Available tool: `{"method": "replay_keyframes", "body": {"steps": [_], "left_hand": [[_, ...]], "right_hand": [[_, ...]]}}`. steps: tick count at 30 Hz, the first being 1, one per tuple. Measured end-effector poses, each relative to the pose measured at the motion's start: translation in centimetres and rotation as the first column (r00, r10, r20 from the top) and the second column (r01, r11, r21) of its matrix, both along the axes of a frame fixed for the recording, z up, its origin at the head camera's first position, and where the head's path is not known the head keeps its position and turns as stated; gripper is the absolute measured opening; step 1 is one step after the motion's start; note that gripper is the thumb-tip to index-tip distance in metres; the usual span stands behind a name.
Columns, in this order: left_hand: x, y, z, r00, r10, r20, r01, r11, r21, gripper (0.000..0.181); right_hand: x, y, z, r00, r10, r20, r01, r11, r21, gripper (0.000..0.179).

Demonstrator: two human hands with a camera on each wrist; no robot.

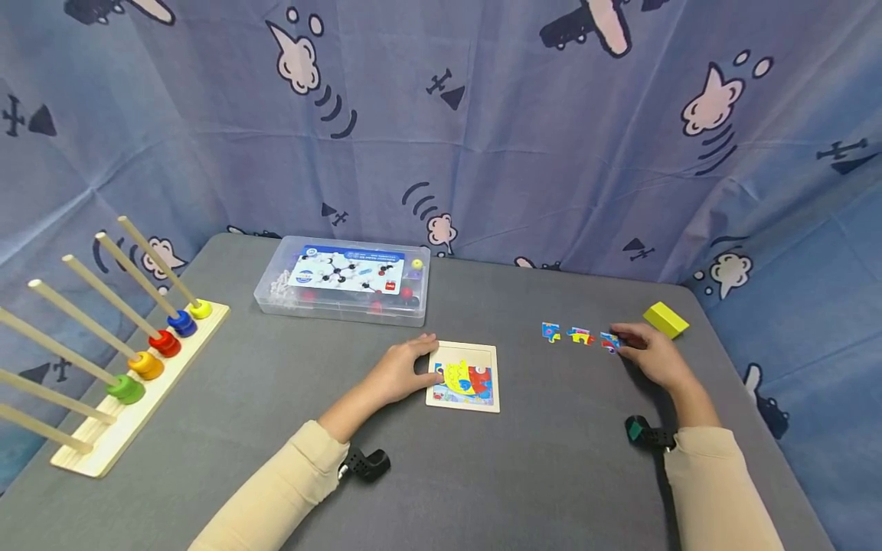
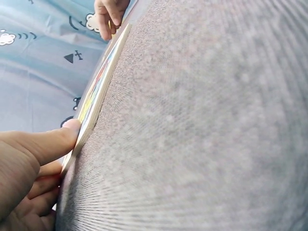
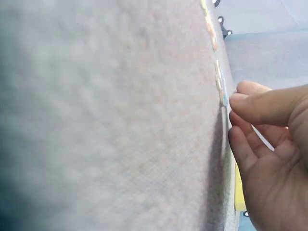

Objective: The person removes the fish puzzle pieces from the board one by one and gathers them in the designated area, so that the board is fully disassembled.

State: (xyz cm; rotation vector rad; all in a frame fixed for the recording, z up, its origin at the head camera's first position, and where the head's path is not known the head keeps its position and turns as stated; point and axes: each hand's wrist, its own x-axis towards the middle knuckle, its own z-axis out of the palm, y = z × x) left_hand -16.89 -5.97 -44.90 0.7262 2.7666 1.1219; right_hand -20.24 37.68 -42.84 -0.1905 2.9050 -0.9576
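Puzzle board (image 1: 467,350) is lying on the grey tabletop (image 1: 544,467), approx centre of head view, pale rim showing, yellow/red/blue pic inside.

L hand (image 1: 402,371) is sitting at the board's left edge, forearm slanting up-right, back of hand facing up. L grip is pinching that edge: thumb is lying over the face, other fingers are bending along the side. Thumb is covering a bit of the pic. L wrist cam is showing the board nearly edge-on, so pic is barely readable there; R hand is appearing in the bg, cut off at top.

R hand (image 1: 651,352) is resting at the right end of a row of 3 pcs, well apart from the board: left pc (image 1: 550,330), mid pc (image 1: 581,336), right pc (image 1: 609,342). Forearm is pointing up and slightly left. R grip is part-way spread, fingers loosely bent, not visibly pinching; tips are sitting right by the right pc, can't tell if touching. R wrist cam is giving pcs edge-on + blurry.

Yellow block (image 1: 666,320) is lying just past R hand, partly hidden by it in R wrist view.

Clear case (image 1: 331,310) is sitting behind the board, contents hard to make out under the label. Bead rack (image 1: 145,398) is standing far left, some rods running out of frame. Patterned curtain (image 1: 413,99) is hanging behind everything.
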Motion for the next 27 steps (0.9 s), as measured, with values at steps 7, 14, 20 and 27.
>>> {"method": "replay_keyframes", "body": {"steps": [7, 14, 20, 27], "left_hand": [[0.2, 0.1, -0.2, 1.0, -0.009, -0.002, 0.009, 1.0, -0.026, 0.059], [0.5, -0.2, 0.2, 0.998, -0.06, 0.001, 0.06, 0.992, -0.108, 0.06], [1.2, -0.4, 0.6, 0.994, -0.112, 0.003, 0.11, 0.978, -0.178, 0.063], [2.5, -0.2, 1.2, 0.989, -0.147, 0.033, 0.151, 0.973, -0.174, 0.065]], "right_hand": [[1.5, -2.0, 1.0, 0.999, 0.014, -0.045, -0.016, 0.999, -0.05, 0.043], [2.5, -7.2, 1.6, 0.989, 0.132, -0.066, -0.139, 0.982, -0.126, 0.045], [3.1, -12.4, 1.5, 0.97, 0.235, -0.067, -0.243, 0.954, -0.174, 0.045], [4.2, -18.0, 1.6, 0.948, 0.313, -0.058, -0.318, 0.936, -0.153, 0.044]]}}
